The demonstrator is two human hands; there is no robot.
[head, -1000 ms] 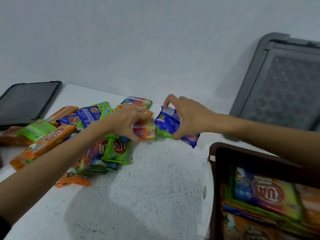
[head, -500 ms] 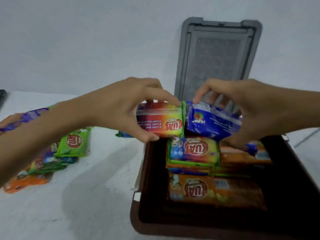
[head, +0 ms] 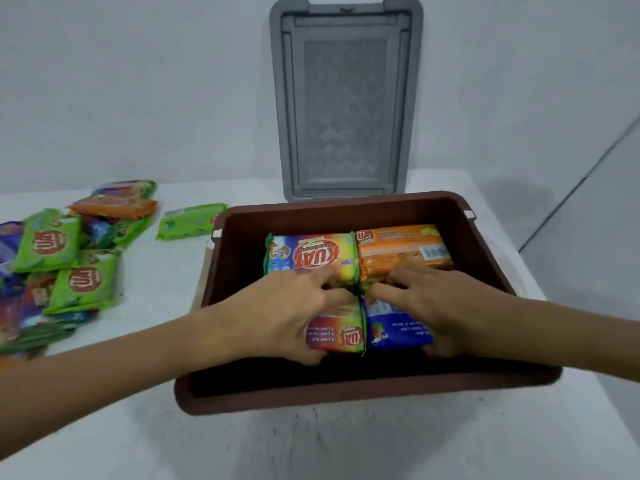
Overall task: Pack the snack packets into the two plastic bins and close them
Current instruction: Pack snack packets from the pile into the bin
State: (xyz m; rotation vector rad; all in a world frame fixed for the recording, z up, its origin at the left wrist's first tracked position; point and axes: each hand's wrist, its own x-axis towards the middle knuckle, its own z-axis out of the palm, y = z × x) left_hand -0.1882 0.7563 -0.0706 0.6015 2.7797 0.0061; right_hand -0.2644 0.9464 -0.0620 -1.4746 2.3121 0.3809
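A brown plastic bin (head: 221, 271) stands open on the white table, with snack packets packed inside. My left hand (head: 287, 313) grips a red and yellow packet (head: 337, 336) at the near left of the bin. Beside it, my right hand (head: 429, 299) grips a blue packet (head: 394, 332) at the near right. Behind them lie a multicoloured packet (head: 311, 254) and an orange packet (head: 401, 249). A pile of loose packets (head: 69, 258) lies on the table to the left.
The bin's grey lid (head: 346, 98) leans upright against the wall behind the bin. A single green packet (head: 188, 221) lies just left of the bin's far corner. The table's right edge (head: 519, 271) runs close to the bin.
Both hands carried their packets from the pile on the left over to the bin and lowered them inside, side by side. The view swung right to centre on the bin.
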